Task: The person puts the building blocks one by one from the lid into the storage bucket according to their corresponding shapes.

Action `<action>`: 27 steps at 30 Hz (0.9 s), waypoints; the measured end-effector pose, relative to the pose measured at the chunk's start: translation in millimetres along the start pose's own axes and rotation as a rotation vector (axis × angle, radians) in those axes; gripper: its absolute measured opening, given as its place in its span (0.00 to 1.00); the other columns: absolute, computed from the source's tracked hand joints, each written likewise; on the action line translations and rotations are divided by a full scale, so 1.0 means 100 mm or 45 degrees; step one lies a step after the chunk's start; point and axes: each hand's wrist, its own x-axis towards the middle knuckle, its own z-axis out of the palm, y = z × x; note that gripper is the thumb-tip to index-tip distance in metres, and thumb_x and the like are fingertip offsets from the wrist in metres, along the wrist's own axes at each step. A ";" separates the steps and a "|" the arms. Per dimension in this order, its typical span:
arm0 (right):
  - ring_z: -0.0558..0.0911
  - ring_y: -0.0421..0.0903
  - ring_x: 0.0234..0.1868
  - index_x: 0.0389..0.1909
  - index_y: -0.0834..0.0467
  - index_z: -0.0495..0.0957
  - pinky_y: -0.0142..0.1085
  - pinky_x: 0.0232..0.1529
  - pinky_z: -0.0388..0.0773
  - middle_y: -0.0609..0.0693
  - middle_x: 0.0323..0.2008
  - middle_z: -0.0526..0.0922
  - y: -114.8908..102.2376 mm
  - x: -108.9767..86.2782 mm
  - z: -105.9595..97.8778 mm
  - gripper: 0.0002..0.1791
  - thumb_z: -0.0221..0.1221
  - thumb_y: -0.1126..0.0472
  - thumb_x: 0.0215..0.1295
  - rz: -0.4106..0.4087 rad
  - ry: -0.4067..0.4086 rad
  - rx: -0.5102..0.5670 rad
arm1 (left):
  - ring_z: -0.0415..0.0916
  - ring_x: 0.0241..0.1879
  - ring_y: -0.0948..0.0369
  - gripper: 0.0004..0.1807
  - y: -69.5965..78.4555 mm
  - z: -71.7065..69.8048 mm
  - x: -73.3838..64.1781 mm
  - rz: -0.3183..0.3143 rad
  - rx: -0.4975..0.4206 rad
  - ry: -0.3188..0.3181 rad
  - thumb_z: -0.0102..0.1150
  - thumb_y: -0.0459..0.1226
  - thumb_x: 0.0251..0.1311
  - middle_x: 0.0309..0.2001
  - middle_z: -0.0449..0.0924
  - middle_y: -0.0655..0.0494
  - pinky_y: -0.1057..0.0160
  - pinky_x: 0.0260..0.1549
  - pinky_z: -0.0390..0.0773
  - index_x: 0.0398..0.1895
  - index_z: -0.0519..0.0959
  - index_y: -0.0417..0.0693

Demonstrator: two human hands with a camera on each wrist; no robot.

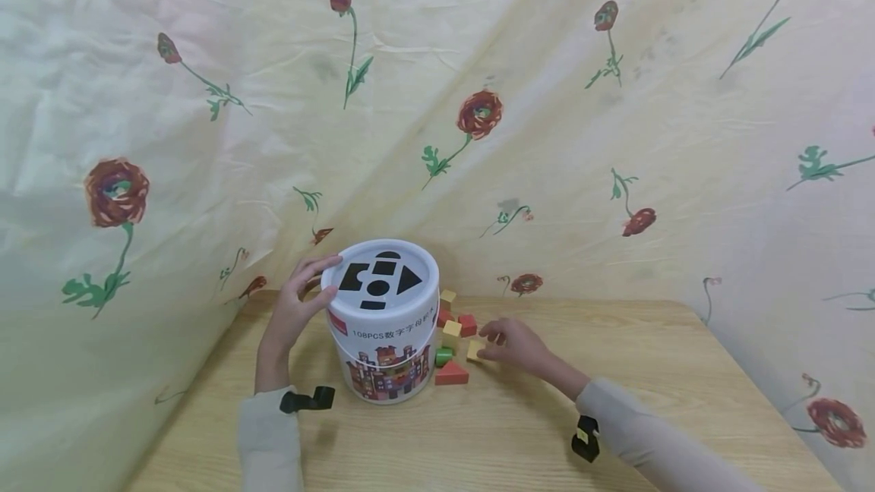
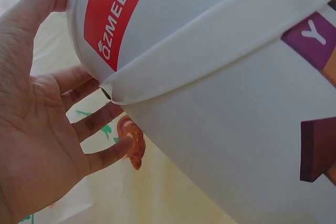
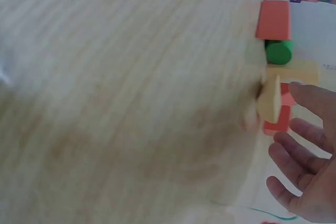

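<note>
A white bucket (image 1: 345,348) with a printed toy-castle picture stands upright on the table. Black shaped holes mark its lid (image 1: 408,308). My left hand (image 1: 290,317) rests against the left of the lid's rim, thumb and fingers spread; in the left wrist view its thumb touches the bucket's edge beside a red label (image 2: 113,19). Right of the bucket, my right hand (image 1: 519,346) reaches to a yellow block (image 1: 473,351), fingers loosely bent. In the right wrist view a gap shows between the thumb and that tilted yellow block (image 3: 270,100).
By the bucket's right side lie a red triangular block (image 1: 451,376), a green cylinder (image 1: 443,356), another yellow block (image 1: 451,333) and several more blocks. The wooden table (image 1: 649,370) ends at a flowered cloth (image 1: 547,135) behind.
</note>
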 end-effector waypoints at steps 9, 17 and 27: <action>0.80 0.43 0.35 0.42 0.66 0.85 0.30 0.37 0.77 0.55 0.35 0.86 0.12 -0.05 0.14 0.17 0.73 0.59 0.56 0.063 0.074 0.167 | 0.61 0.68 0.52 0.27 -0.01 0.01 0.01 -0.008 -0.012 0.000 0.61 0.37 0.67 0.69 0.69 0.46 0.32 0.69 0.59 0.69 0.74 0.46; 0.79 0.42 0.37 0.42 0.63 0.86 0.32 0.38 0.77 0.51 0.35 0.85 0.12 -0.05 0.22 0.15 0.74 0.59 0.56 0.117 0.082 0.185 | 0.62 0.67 0.53 0.26 -0.03 0.00 0.02 -0.009 -0.024 -0.002 0.60 0.36 0.67 0.68 0.69 0.47 0.32 0.70 0.58 0.69 0.75 0.46; 0.78 0.40 0.34 0.39 0.63 0.85 0.30 0.35 0.76 0.51 0.33 0.85 0.10 -0.06 0.25 0.12 0.73 0.62 0.56 0.070 0.083 0.200 | 0.62 0.67 0.53 0.26 -0.03 0.00 0.02 -0.013 -0.032 0.005 0.60 0.37 0.66 0.68 0.69 0.47 0.33 0.69 0.59 0.68 0.75 0.46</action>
